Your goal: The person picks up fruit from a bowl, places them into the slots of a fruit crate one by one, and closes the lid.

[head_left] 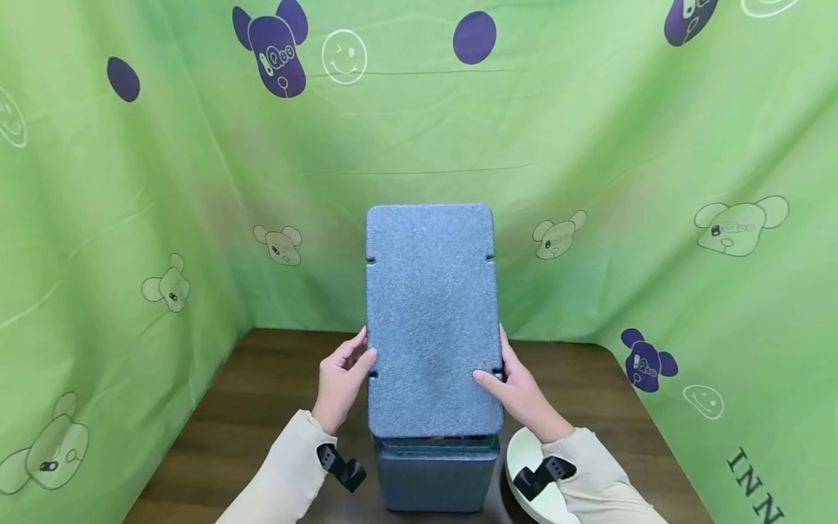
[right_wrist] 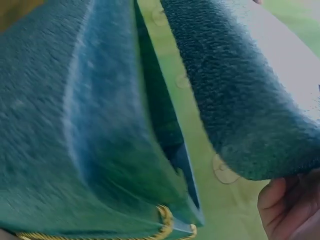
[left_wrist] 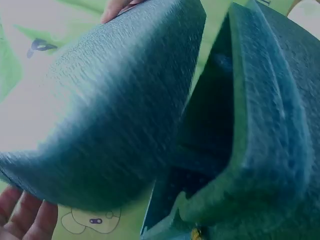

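A blue-grey foam lid (head_left: 432, 313) with small notches along its long sides is lifted and tilted over a matching foam box (head_left: 439, 480). My left hand (head_left: 340, 382) grips the lid's left edge near its lower notch. On the opposite edge my right hand (head_left: 524, 397) holds it, thumb on the face and fingers behind. In the left wrist view a gap shows between the lid (left_wrist: 115, 115) and the box rim (left_wrist: 240, 110), with a dark hollow inside. A sliver of something red (head_left: 448, 437) peeks out under the lid; most contents are hidden.
A pale round dish (head_left: 521, 455) stands right of the box, partly beneath my right forearm. Gold twisted cord (right_wrist: 164, 220) runs along the box's side. Everything rests on a brown wooden table (head_left: 281, 364), with a green printed cloth (head_left: 419, 138) hanging behind and at both sides.
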Demonstrator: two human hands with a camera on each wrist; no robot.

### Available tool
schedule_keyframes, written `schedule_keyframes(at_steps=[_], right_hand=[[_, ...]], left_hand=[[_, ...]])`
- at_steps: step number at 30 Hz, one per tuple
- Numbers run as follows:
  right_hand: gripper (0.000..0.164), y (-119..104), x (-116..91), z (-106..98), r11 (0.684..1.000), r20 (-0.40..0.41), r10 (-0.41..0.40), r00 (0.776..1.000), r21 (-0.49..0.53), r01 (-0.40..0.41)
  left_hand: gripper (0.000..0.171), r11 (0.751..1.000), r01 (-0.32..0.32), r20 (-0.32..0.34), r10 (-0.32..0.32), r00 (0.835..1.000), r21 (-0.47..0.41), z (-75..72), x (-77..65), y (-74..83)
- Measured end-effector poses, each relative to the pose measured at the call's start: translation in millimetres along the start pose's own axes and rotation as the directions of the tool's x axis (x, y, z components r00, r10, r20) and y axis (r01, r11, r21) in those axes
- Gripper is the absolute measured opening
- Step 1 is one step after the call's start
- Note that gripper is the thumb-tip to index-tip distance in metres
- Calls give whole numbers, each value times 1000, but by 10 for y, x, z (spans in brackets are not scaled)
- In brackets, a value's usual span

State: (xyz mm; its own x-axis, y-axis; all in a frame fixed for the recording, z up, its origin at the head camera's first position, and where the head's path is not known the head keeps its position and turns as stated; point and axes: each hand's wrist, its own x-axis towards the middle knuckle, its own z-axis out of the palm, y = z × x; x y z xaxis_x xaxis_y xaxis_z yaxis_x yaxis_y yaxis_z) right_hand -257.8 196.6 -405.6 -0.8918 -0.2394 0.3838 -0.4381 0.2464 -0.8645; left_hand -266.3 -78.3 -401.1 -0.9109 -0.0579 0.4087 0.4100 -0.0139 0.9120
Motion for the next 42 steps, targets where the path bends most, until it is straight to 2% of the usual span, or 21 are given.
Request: schedule_keyframes(at_steps=[2, 4, 6, 8, 11, 13, 19, 25, 32, 36, 42], right_hand=[[79, 7, -10, 18, 1000, -15, 20, 1000, 22, -19], [78, 10, -9, 31, 998, -31, 50, 998, 48, -48], [76, 20, -2, 56, 994, -42, 85, 995, 71, -82], [75, 38, 2, 96, 988, -48, 133, 990, 85, -129], [74, 75, -14, 165, 977, -59, 197, 979, 97, -191], [74, 100, -35, 195, 971, -70, 231, 970, 87, -225], [72, 130, -68, 215, 954, -68, 299, 952, 60, -295], [70, 128, -33, 212, 927, -79, 365, 928, -55, -370], [66, 160, -44, 236, 910, -78, 404, 911, -67, -410], [65, 178, -68, 248, 902, -71, 422, 904, -60, -426], [66, 205, -61, 263, 906, -73, 413, 908, -64, -417]], left_hand=[[52, 998, -61, 91, 59, 994, 25, -12, -33, -26], [62, 996, -79, 177, 68, 982, 53, -17, -56, -55], [71, 997, -45, 242, 27, 970, 69, -8, -77, -94], [77, 996, 22, 263, -43, 964, 84, 18, -95, -147], [81, 990, 109, 259, -130, 957, 93, 83, -119, -243], [81, 985, 144, 245, -163, 956, 96, 126, -130, -301], [79, 975, 199, 215, -217, 952, 103, 178, -161, -347], [79, 944, 276, 192, -309, 931, 180, 210, -170, -327], [78, 915, 261, 157, -319, 935, 308, 229, -166, -340], [75, 903, 283, 146, -343, 928, 324, 238, -188, -369], [74, 889, 315, 127, -373, 919, 333, 232, -181, -360]])
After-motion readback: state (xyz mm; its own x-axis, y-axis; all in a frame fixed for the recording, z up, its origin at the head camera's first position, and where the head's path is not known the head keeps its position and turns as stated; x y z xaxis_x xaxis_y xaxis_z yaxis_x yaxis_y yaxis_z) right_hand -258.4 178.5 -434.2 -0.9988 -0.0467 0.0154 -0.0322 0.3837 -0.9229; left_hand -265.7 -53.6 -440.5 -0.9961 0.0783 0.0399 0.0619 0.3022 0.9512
